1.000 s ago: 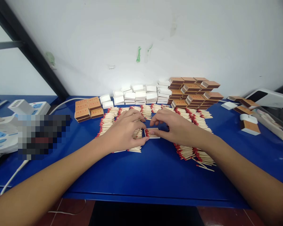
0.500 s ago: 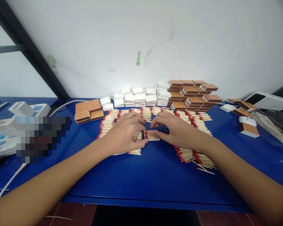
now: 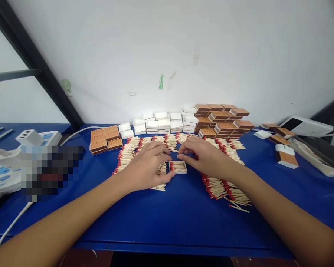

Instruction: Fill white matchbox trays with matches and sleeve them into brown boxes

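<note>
A small white matchbox tray [image 3: 178,167] filled with red-tipped matches lies on the blue table [image 3: 167,218]. My left hand [image 3: 147,167] rests curled on loose matches just left of the tray, thumb touching its near left corner. My right hand [image 3: 204,157] hovers over the tray's far right edge, fingers pinched together at the tips, with whatever they hold too small to make out. Loose matches [image 3: 222,185] spread in rows behind and beside both hands.
Stacks of white inner trays [image 3: 161,122] and brown matchbox sleeves [image 3: 222,120] line the wall. More brown boxes [image 3: 104,138] sit at the left. A power strip and cable [image 3: 30,139] lie far left; scattered boxes [image 3: 285,155] and a white device [image 3: 306,128] are at the right.
My right hand lifted off the tray's front and moved to its far edge, uncovering the matches inside. The camera tilted slightly, shifting the scene downward.
</note>
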{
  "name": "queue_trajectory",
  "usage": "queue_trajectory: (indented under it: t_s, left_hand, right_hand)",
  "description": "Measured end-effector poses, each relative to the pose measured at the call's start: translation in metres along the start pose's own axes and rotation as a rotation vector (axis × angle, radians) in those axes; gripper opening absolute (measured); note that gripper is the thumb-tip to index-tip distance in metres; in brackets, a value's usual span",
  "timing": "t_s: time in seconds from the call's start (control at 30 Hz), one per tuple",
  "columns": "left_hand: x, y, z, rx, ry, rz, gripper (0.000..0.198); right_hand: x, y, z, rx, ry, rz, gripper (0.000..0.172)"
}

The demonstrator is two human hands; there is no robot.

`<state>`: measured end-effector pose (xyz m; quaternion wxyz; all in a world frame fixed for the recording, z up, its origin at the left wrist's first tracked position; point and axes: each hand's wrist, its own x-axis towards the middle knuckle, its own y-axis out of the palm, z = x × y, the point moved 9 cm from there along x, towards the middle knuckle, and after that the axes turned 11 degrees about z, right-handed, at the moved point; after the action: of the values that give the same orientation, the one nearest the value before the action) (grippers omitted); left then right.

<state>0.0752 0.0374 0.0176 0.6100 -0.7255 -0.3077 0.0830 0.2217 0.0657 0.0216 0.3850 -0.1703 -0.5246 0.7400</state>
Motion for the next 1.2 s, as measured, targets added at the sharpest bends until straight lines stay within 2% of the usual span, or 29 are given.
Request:
queue_trajectory:
  t_s: [0.07, 0.17, 0.23, 0.33, 0.53, 0.7, 0.83, 0.97, 1.1, 1.2]
  left_hand:
    - [0.0, 0.0, 0.0, 0.001, -0.006, 0.003, 0.026]
    - [0.0, -0.001, 0.0, -0.01, 0.0, -0.007, 0.02]
    - [0.0, -0.002, 0.001, -0.017, 0.006, -0.024, 0.018]
    - [0.0, -0.004, 0.005, -0.019, 0.004, -0.036, 0.017]
    - [-0.001, -0.008, 0.012, -0.019, -0.005, -0.078, 0.017]
    - [-0.002, -0.01, 0.015, -0.025, -0.005, -0.101, 0.019]
    - [-0.002, -0.009, 0.018, -0.016, -0.013, -0.095, 0.019]
    - [-0.002, -0.011, 0.019, -0.004, -0.009, -0.108, 0.02]
    - [-0.002, -0.012, 0.019, 0.015, 0.001, -0.113, 0.02]
    - [-0.002, -0.014, 0.017, 0.027, 0.023, -0.131, 0.021]
  right_hand:
    - [0.0, -0.012, -0.011, -0.04, 0.031, -0.042, 0.02]
    - [-0.01, -0.042, -0.045, -0.136, 0.187, -0.166, 0.025]
    - [-0.022, -0.064, -0.071, -0.214, 0.295, -0.266, 0.022]
    - [-0.037, -0.083, -0.105, -0.33, 0.375, -0.32, 0.014]
    - [-0.055, -0.096, -0.142, -0.433, 0.358, -0.318, 0.02]
    - [-0.071, -0.1, -0.17, -0.469, 0.465, -0.334, 0.048]
    - [-0.07, -0.097, -0.18, -0.456, 0.423, -0.342, 0.043]
    - [-0.068, -0.098, -0.179, -0.438, 0.37, -0.376, 0.043]
    - [-0.066, -0.1, -0.168, -0.423, 0.314, -0.373, 0.038]
    - [-0.066, -0.107, -0.148, -0.409, 0.259, -0.398, 0.034]
